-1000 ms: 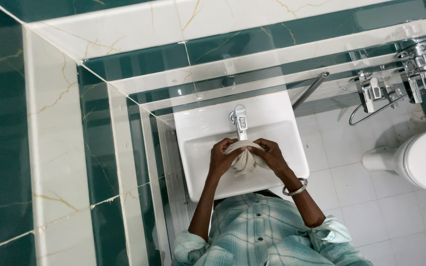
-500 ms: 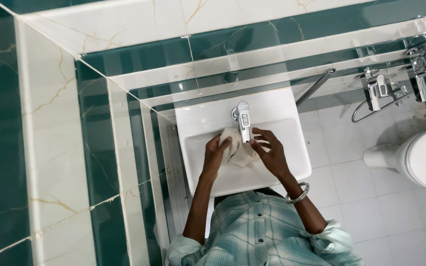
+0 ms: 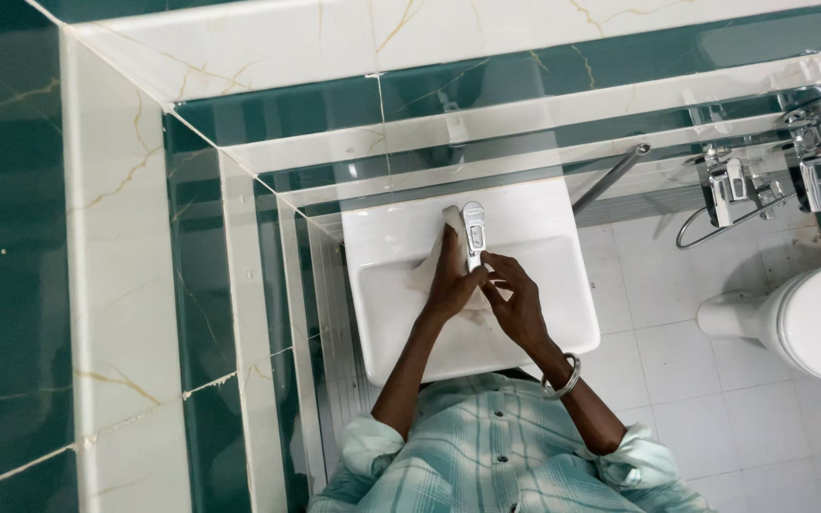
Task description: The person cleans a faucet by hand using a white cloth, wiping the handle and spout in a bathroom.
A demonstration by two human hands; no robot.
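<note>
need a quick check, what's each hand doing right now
Left hand: pressed on the pale cloth beside the tap.
Right hand: fingers loosely open, touching the tap's base.

White wall-hung basin (image 3: 563, 313) — chrome tap (image 3: 473, 233) at far rim, pale cloth (image 3: 434, 266) draped left of tap.

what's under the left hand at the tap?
A pale cloth lies under the left hand, pressed beside the chrome tap on the white sink. The tap's base is hidden.
</note>
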